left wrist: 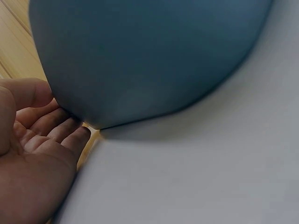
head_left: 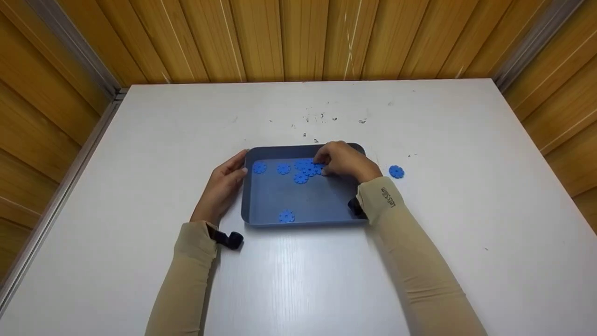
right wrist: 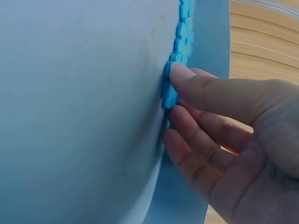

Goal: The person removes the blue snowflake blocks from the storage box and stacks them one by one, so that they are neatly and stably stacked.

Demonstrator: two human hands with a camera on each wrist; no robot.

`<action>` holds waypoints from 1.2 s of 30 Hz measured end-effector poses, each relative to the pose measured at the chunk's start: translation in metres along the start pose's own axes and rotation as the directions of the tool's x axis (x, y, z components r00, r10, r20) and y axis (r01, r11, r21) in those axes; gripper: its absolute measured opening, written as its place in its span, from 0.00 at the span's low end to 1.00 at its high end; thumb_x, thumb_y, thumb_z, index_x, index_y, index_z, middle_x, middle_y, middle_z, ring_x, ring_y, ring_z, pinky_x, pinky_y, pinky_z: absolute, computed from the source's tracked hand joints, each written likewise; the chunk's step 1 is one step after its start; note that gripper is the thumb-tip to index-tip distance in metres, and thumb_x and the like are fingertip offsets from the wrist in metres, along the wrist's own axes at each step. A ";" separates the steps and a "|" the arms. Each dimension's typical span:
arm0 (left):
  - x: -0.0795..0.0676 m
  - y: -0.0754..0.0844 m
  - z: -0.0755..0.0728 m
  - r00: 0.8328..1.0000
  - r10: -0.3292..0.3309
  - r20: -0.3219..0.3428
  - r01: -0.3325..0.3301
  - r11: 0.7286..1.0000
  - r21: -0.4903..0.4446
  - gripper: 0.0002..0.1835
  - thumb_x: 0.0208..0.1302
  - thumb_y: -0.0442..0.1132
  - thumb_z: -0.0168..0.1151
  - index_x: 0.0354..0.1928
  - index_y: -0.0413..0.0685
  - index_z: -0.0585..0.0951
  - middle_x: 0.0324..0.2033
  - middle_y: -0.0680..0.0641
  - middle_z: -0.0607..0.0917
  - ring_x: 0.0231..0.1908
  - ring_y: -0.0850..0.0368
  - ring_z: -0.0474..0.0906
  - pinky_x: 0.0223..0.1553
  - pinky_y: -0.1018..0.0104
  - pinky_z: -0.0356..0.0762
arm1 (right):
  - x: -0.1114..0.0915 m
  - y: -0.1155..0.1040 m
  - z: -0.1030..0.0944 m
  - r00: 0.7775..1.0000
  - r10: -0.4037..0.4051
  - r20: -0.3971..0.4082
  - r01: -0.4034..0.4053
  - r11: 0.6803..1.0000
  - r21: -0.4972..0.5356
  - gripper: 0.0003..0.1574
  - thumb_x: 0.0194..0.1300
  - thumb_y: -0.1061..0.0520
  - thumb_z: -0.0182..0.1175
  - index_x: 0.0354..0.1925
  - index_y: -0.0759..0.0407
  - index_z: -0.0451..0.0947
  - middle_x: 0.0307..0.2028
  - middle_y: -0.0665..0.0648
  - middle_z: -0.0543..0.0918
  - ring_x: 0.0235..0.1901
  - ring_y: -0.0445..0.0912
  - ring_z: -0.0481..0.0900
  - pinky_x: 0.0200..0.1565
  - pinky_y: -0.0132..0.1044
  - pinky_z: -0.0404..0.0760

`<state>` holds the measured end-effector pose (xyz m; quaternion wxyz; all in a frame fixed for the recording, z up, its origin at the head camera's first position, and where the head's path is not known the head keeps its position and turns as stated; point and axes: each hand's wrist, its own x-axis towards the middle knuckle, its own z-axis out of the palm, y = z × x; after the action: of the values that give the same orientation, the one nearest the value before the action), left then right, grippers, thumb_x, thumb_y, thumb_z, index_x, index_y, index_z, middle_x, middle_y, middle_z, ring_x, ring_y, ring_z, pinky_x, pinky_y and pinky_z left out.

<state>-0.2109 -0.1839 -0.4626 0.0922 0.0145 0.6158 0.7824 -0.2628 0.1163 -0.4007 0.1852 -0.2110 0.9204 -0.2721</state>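
Note:
A blue-grey tray (head_left: 322, 205) lies on the white table with several blue notched plastic discs in it. Along its left side my left hand (head_left: 224, 186) grips the edge, thumb and fingertips at the tray wall (left wrist: 135, 74). My right hand (head_left: 347, 161) reaches over the back right of the tray, where a cluster of overlapping discs (head_left: 308, 168) lies. In the right wrist view its thumb and fingers pinch a blue notched disc (right wrist: 169, 86) at the end of a row of them. The fingers partly hide that disc.
One more blue disc (head_left: 396, 171) lies on the table (head_left: 466, 224) right of the tray. Inside the tray, single discs sit at the back left (head_left: 259, 167) and near the front wall (head_left: 286, 216). Wood-patterned panels (head_left: 303, 42) stand behind the table.

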 end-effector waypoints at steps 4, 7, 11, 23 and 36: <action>0.000 0.001 0.000 1.000 0.005 0.006 -0.005 1.000 0.007 0.30 0.69 0.27 0.49 0.72 0.44 0.60 0.73 0.48 0.59 0.74 0.59 0.50 0.74 0.64 0.49 | 0.001 0.000 0.001 1.000 -0.004 0.005 0.004 1.000 -0.014 0.21 0.54 0.69 0.66 0.49 0.61 0.82 0.46 0.60 0.84 0.46 0.52 0.79 0.50 0.44 0.81; 0.000 0.001 -0.001 1.000 0.009 0.010 -0.009 1.000 0.006 0.30 0.69 0.27 0.49 0.72 0.44 0.60 0.73 0.48 0.59 0.74 0.59 0.50 0.74 0.65 0.49 | 0.002 0.001 0.001 1.000 -0.007 0.007 0.007 1.000 -0.029 0.20 0.55 0.69 0.66 0.48 0.60 0.83 0.46 0.60 0.83 0.46 0.52 0.79 0.50 0.44 0.80; 0.000 0.001 -0.001 1.000 0.013 0.012 -0.013 1.000 0.007 0.30 0.68 0.26 0.49 0.72 0.44 0.60 0.73 0.48 0.59 0.74 0.59 0.51 0.74 0.65 0.49 | 0.001 0.001 0.001 1.000 -0.027 -0.001 0.027 0.999 -0.044 0.18 0.55 0.69 0.66 0.46 0.61 0.83 0.44 0.61 0.83 0.45 0.52 0.79 0.50 0.45 0.80; -0.001 0.001 0.000 1.000 0.007 0.011 -0.007 1.000 -0.024 0.30 0.69 0.26 0.48 0.72 0.43 0.60 0.73 0.48 0.59 0.74 0.59 0.50 0.74 0.65 0.50 | -0.004 0.000 -0.004 0.999 -0.028 -0.038 0.026 0.998 -0.054 0.10 0.60 0.67 0.62 0.41 0.61 0.84 0.41 0.60 0.83 0.41 0.50 0.77 0.47 0.44 0.78; 0.001 -0.001 -0.001 1.000 0.001 -0.002 -0.001 1.000 -0.025 0.30 0.68 0.24 0.47 0.72 0.42 0.61 0.73 0.47 0.60 0.74 0.59 0.52 0.73 0.67 0.52 | -0.013 0.003 -0.010 0.998 -0.053 -0.046 0.051 0.998 -0.039 0.09 0.62 0.66 0.60 0.40 0.61 0.85 0.42 0.58 0.86 0.39 0.49 0.77 0.44 0.41 0.78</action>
<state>-0.2121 -0.1842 -0.4635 0.0912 0.0128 0.6061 0.7900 -0.2579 0.1294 -0.3918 0.1523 -0.2317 0.9237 -0.2643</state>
